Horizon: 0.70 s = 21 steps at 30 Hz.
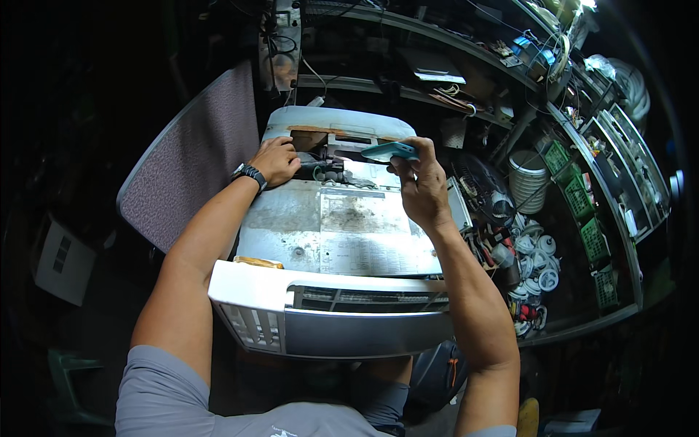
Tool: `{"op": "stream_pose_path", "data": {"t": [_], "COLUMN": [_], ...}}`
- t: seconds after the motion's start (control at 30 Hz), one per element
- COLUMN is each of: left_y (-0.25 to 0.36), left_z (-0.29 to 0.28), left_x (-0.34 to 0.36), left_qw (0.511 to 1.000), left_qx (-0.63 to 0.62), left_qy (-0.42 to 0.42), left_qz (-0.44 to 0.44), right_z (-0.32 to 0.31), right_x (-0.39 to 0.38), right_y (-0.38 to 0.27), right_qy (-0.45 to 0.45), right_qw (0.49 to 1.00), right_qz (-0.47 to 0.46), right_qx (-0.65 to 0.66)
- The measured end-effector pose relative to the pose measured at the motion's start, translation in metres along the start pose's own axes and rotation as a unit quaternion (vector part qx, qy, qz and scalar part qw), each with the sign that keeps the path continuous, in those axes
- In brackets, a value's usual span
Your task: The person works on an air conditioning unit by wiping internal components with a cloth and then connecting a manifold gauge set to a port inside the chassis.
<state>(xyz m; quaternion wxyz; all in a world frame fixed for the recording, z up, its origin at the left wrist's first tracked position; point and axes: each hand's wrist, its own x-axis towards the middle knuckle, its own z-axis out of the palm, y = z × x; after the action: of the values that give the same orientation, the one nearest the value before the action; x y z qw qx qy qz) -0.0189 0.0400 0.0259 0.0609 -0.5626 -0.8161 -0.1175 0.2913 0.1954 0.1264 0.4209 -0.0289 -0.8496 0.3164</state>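
Observation:
A window air conditioner (306, 226) lies in front of me, its white front grille (251, 291) toward me and its metal casing stained and marked with rust. Toward the far end, an opening in the casing shows dark pipes and wiring (324, 169). My left hand (275, 162), with a dark watch on the wrist, rests at the left edge of this opening, fingers slightly bent and apart. Above the opening's right side, my right hand (424, 182) grips a flat teal smartphone (391, 151), held tilted between thumb and fingers. Bright light falls on the casing beneath it.
A purple speckled panel (193, 156) stands at the left. To the right are a dark fan (489, 193), a white ribbed bucket (528, 182), a pile of white round parts (537, 266) and green baskets (577, 195). Cluttered shelves (408, 29) run behind.

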Motion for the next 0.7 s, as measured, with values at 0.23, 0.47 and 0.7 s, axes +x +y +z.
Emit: {"op": "stream_pose_path", "data": {"t": [0.23,0.47,0.7], "left_y": [0.0005,0.0008,0.0016], "left_z": [0.0008,-0.0004,-0.0018], "left_x": [0.0009,0.0002,0.0004], "left_qw": [1.0,1.0,1.0], "left_qx": [0.002,-0.002,0.002], "left_qy": [-0.005,-0.001,-0.006], "left_qz": [0.003,0.005,-0.001], "right_z": [-0.0013,-0.0021,-0.0005], "right_x": [-0.0003,-0.0002,0.0001], "right_y": [0.0003,-0.0013,-0.0004], "right_qy": [-0.007,-0.01,-0.006], "right_qw": [1.0,1.0,1.0], "right_qz": [0.006,0.015,0.003], "right_qx": [0.012,-0.005,-0.007]}}
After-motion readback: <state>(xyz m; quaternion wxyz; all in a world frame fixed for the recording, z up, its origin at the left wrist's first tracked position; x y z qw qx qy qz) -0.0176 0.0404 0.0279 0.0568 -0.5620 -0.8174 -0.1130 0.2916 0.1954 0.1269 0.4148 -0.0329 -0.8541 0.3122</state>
